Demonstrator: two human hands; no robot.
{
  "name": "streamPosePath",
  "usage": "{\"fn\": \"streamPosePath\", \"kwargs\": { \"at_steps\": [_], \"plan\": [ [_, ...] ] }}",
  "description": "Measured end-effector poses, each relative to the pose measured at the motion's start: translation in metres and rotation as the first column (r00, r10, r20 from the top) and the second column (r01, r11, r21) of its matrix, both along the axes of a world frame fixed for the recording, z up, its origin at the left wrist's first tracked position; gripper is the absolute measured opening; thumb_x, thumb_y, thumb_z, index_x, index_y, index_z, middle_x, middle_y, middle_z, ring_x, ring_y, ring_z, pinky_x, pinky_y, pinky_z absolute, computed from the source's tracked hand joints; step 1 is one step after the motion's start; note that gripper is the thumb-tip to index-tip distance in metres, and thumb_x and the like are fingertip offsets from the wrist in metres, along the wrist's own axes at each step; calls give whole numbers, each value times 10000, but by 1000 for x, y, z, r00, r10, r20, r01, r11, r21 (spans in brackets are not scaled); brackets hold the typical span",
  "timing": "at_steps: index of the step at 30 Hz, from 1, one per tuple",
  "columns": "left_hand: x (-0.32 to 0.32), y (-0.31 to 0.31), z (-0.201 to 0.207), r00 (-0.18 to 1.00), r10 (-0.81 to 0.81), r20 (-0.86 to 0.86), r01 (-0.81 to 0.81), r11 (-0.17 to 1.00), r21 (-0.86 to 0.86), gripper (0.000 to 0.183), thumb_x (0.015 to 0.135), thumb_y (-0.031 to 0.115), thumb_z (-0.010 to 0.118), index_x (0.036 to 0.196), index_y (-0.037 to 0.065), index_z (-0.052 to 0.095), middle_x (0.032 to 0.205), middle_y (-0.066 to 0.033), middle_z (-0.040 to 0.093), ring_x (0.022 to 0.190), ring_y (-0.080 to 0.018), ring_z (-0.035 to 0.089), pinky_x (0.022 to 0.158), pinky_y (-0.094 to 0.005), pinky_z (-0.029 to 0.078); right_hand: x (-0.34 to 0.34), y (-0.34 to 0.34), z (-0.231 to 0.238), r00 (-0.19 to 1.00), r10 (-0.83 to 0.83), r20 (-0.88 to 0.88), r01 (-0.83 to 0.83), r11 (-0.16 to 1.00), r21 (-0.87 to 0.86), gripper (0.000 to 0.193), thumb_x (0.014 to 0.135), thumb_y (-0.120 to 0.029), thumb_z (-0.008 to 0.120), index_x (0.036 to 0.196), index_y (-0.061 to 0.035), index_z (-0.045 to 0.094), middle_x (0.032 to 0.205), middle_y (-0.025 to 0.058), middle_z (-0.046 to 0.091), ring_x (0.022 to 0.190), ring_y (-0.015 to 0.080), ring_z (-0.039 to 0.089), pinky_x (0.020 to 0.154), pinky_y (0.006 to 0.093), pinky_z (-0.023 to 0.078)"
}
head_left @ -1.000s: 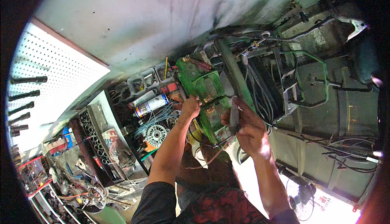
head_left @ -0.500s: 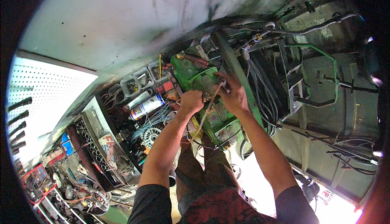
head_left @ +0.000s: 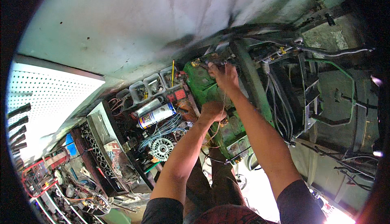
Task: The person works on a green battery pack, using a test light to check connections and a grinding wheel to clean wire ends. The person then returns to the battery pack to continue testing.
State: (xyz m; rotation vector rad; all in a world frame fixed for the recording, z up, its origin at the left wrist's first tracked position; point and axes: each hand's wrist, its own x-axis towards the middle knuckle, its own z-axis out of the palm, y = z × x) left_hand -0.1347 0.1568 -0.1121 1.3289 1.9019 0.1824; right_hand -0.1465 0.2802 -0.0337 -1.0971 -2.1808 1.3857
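Two green blocks that look like large batteries, the green battery (head_left: 198,77) at the far end and the green battery (head_left: 232,127) nearer me, lie below my hands. My left hand (head_left: 213,112) is closed in a fist above the middle; what its fingers hold is hidden. My right hand (head_left: 226,77) reaches over the far battery, close to its far edge, with the fingers closed. A thin pinkish wire (head_left: 224,98) runs from my right hand down past my left hand toward the near side. Dark fittings lie beyond the right fingers.
To the left are a spray can (head_left: 157,115), a bundle of thin wires (head_left: 162,127), a round finned metal part (head_left: 161,148) and grey bins (head_left: 154,85). A dark metal beam (head_left: 252,76) and black cables (head_left: 280,102) border the right side. A pegboard (head_left: 44,98) stands far left.
My right hand has moved away from me toward the far end of the green batteries, drawing the wire with it. My left hand stays closed over the middle. The view has shifted slightly.
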Motion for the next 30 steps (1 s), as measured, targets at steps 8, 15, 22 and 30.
{"fn": "streamPosePath", "kwargs": {
  "at_steps": [8,15,22,30],
  "plan": [
    [7,0,-14,992,82,101,-81,997,-8,350,835,307,595,1001,36,742,1016,-223,734,966,-394,714,862,-485,578,-15,17,-40,964,69,257,-101,988,114,516,921,-516,648,1104,-34,675,970,158,733,913,325,699,819,418,527],
    [13,-8,-12,962,212,174,-225,973,57,353,865,307,573,1016,38,744,1067,-231,725,1019,-401,702,889,-498,567,-9,16,-34,999,28,20,-28,999,-23,472,897,-464,709,1086,-32,691,957,119,747,841,257,700,757,409,537],
    [21,-7,-22,944,282,173,-291,956,25,373,843,312,595,1038,25,732,1077,-247,716,1025,-411,697,892,-495,567,-15,20,-15,997,76,-29,-77,996,-43,385,869,-349,776,1101,-56,686,953,55,737,789,182,680,746,350,554],
    [18,-16,5,931,287,227,-289,957,-26,382,841,340,559,918,17,749,1056,-261,713,972,-423,707,862,-507,571,-7,39,-9,986,124,109,-105,981,-163,375,858,-258,795,1135,-71,625,1008,62,727,775,180,674,681,329,572]
  ]
}}
